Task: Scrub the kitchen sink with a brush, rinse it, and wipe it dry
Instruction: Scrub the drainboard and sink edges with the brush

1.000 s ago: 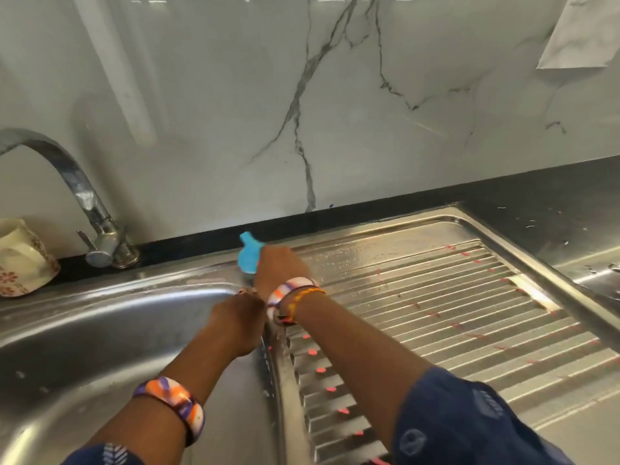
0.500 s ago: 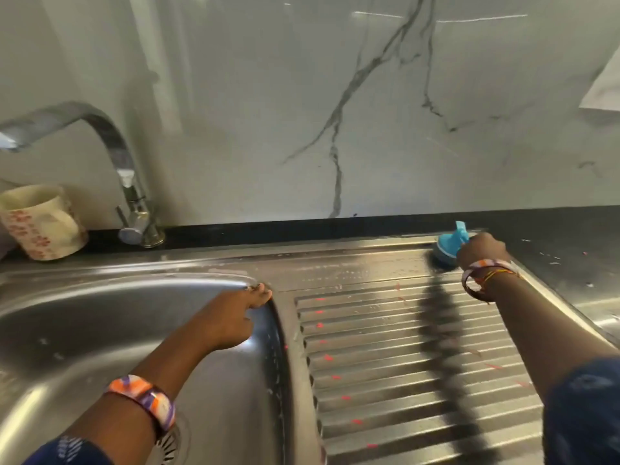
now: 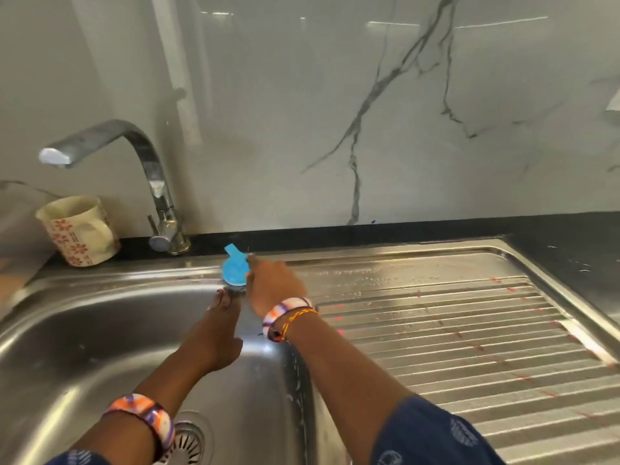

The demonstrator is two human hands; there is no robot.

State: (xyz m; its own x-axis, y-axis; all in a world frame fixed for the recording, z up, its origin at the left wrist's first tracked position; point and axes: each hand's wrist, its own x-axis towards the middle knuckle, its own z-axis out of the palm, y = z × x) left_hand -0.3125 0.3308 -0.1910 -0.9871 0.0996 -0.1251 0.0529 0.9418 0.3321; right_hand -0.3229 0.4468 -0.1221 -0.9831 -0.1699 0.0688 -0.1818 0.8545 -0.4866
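Head view: right hand [image 3: 273, 283] clamped on blue brush [image 3: 235, 270], bristles down on sink [image 3: 100, 297] back rim at 12 o'clock of basin, probably to scrub that ledge; left hand [image 3: 214, 333] fingers straight, flat against inner wall, apparently bracing; tap [image 3: 147, 169] at 10 o'clock, dry.

Floral mug [image 3: 79, 229] (beside the wall).

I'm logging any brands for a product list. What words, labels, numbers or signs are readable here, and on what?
None can be read.
Mug: red flower pattern only, no lettering.
Brush in the right hand: plain blue, no label visible.
Tap and sink: no marking visible.
Sleeve: pale printed motifs, not letters.
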